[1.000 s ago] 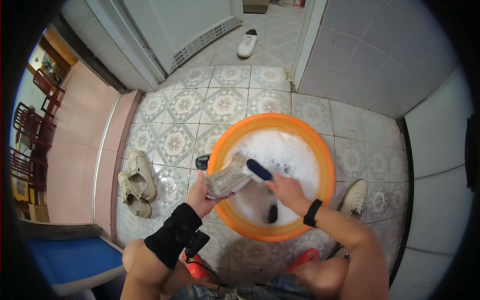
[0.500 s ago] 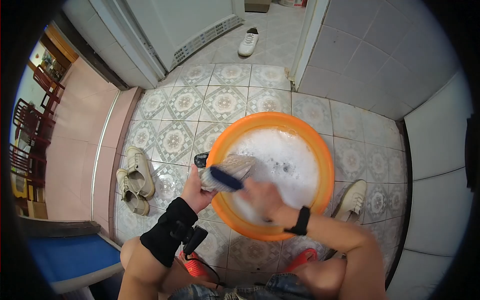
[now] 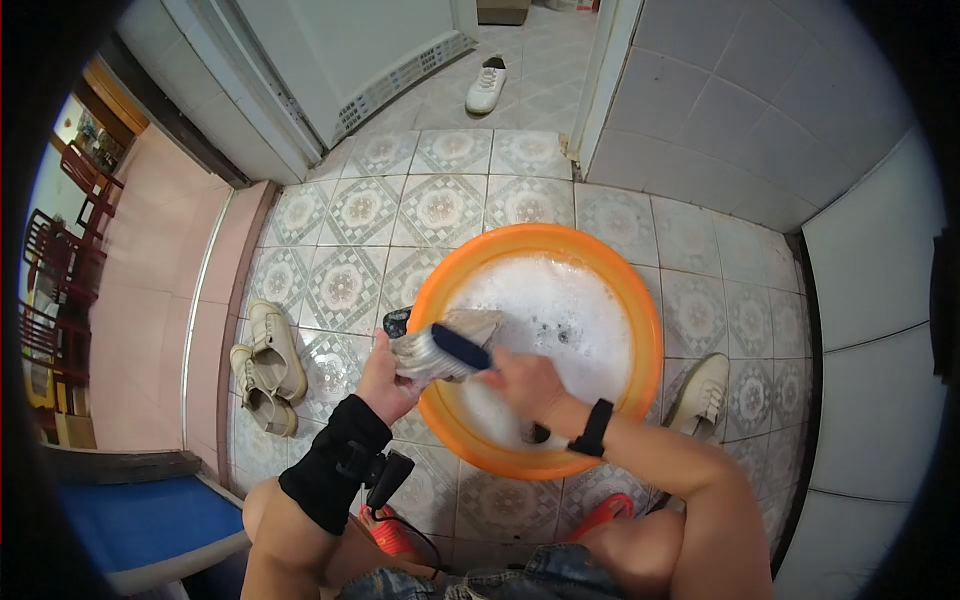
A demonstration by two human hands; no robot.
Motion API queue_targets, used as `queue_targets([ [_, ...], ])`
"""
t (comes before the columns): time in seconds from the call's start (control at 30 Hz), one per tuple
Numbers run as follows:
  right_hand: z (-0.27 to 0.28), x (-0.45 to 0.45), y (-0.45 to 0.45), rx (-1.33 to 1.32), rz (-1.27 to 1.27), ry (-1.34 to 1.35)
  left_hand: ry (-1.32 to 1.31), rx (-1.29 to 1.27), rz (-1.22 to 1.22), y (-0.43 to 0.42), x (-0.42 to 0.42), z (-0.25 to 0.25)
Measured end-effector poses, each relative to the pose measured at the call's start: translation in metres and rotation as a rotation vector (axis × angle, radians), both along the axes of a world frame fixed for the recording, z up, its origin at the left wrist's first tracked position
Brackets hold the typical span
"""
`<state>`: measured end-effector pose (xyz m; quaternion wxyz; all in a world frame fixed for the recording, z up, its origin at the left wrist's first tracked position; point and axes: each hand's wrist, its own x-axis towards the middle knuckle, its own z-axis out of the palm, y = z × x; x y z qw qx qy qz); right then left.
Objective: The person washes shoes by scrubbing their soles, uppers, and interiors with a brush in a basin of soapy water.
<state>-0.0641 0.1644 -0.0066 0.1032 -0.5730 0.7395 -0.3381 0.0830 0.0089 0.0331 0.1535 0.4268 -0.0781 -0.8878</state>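
Note:
My left hand (image 3: 385, 385) grips a pale shoe (image 3: 412, 358), tilted over the left rim of an orange basin (image 3: 648, 310). A dark blue scrub brush (image 3: 460, 347) rests against the shoe. Its near end is in my right hand (image 3: 525, 385), whose fingers are closed and slightly blurred. White suds (image 3: 550, 295) fill the basin below. Something dark (image 3: 535, 433) shows among the suds under my right wrist; I cannot make out what. Part of the shoe is covered by the brush.
A pair of pale shoes (image 3: 270, 365) lies on the tiles at left, another shoe (image 3: 703, 392) right of the basin. A white shoe (image 3: 486, 86) lies by the door (image 3: 350, 50). Behind the basin's left rim is a dark object (image 3: 397, 321). A blue-topped surface (image 3: 150, 520) stands lower left.
My right hand and the brush have shifted slightly along the shoe, and the brush now tilts more steeply. The whole view has moved a little; my left hand keeps its hold.

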Motion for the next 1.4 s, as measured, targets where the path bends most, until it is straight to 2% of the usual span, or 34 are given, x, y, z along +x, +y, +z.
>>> queue_targets([
  [0.03, -0.009, -0.018, 0.005, -0.008, 0.002, 0.004, -0.01, -0.004, -0.021, -0.002, 0.0, 0.002],
  [0.1, -0.011, -0.045, 0.011, 0.326, -0.093, 0.035, 0.017, -0.018, -0.053, -0.006, 0.001, 0.003],
  [0.17, -0.001, -0.025, 0.007, 0.33, -0.099, 0.017, 0.064, -0.015, -0.11, -0.004, 0.005, 0.0],
  [0.23, 0.02, 0.015, 0.0, 0.121, -0.048, -0.073, 0.031, -0.064, -0.078, -0.003, 0.0, -0.004],
  [0.3, 0.026, 0.013, 0.0, 0.134, -0.019, -0.12, -0.006, -0.124, -0.053, -0.002, 0.0, -0.002],
  [0.37, 0.005, -0.023, 0.003, 0.336, -0.138, -0.084, 0.129, -0.334, -0.285, 0.001, 0.002, 0.006],
  [0.4, -0.015, -0.042, 0.01, 0.344, -0.158, -0.045, 0.132, -0.34, -0.283, 0.001, -0.001, 0.012],
  [0.43, -0.01, -0.046, 0.006, 0.336, -0.157, -0.045, 0.172, -0.222, -0.255, 0.0, -0.006, 0.019],
  [0.47, -0.001, -0.048, 0.003, 0.355, -0.206, -0.043, 0.207, -0.094, -0.219, 0.0, -0.007, 0.021],
  [0.5, 0.013, -0.046, 0.004, 0.38, -0.251, -0.039, 0.204, -0.087, -0.208, 0.002, -0.008, 0.019],
  [0.6, 0.074, -0.005, -0.013, 0.097, -0.125, -0.072, 0.194, -0.195, -0.192, -0.001, -0.013, 0.007],
  [0.63, 0.086, 0.004, -0.016, 0.096, -0.127, -0.071, 0.189, -0.204, -0.145, -0.007, -0.01, -0.009],
  [0.7, 0.099, 0.015, -0.015, 0.122, 0.005, 0.006, 0.137, -0.135, -0.096, -0.007, -0.018, -0.009],
  [0.77, 0.05, 0.006, 0.0, 0.009, -0.014, 0.021, -0.036, -0.163, -0.017, -0.005, -0.023, 0.006],
  [0.8, 0.03, -0.004, 0.014, -0.038, 0.003, 0.063, -0.035, -0.168, -0.01, -0.01, -0.021, 0.014],
  [0.83, 0.005, -0.014, 0.026, 0.194, -0.055, 0.067, 0.049, -0.14, -0.042, -0.016, -0.018, 0.021],
  [0.87, 0.007, -0.021, 0.03, 0.429, -0.118, 0.074, 0.135, -0.111, -0.077, -0.018, -0.016, 0.024],
  [0.9, 0.008, -0.028, 0.031, 0.429, -0.118, 0.077, 0.138, -0.111, -0.077, -0.019, -0.017, 0.025],
  [0.93, 0.009, -0.038, 0.032, 0.35, -0.131, 0.068, 0.108, -0.154, -0.11, -0.019, -0.02, 0.025],
  [1.0, 0.047, -0.034, 0.016, 0.134, -0.14, 0.028, 0.066, -0.175, -0.131, -0.01, -0.02, 0.019],
  [1.03, 0.06, -0.023, 0.003, 0.138, -0.144, 0.027, 0.03, -0.233, -0.141, -0.007, -0.025, 0.017],
  [1.07, 0.069, -0.013, -0.008, 0.004, -0.05, 0.024, -0.007, -0.296, -0.159, -0.005, -0.03, 0.016],
  [1.1, 0.073, -0.008, -0.01, -0.132, 0.04, 0.02, 0.112, -0.205, -0.163, -0.009, -0.026, 0.007],
  [1.13, 0.063, -0.008, -0.004, -0.137, 0.021, 0.018, 0.079, -0.221, -0.189, -0.008, -0.025, 0.004],
  [1.23, 0.008, -0.027, 0.022, -0.003, 0.109, 0.084, 0.121, -0.216, -0.196, -0.023, -0.019, 0.023],
  [1.3, -0.006, -0.047, 0.042, 0.525, 0.095, 0.1, 0.18, -0.173, -0.19, -0.03, -0.015, 0.029],
  [1.33, -0.003, -0.053, 0.041, 0.441, 0.036, 0.057, 0.139, -0.24, -0.239, -0.03, -0.016, 0.031],
  [1.4, 0.041, -0.065, 0.022, 0.297, 0.007, 0.002, 0.096, -0.298, -0.27, -0.023, -0.014, 0.028],
])
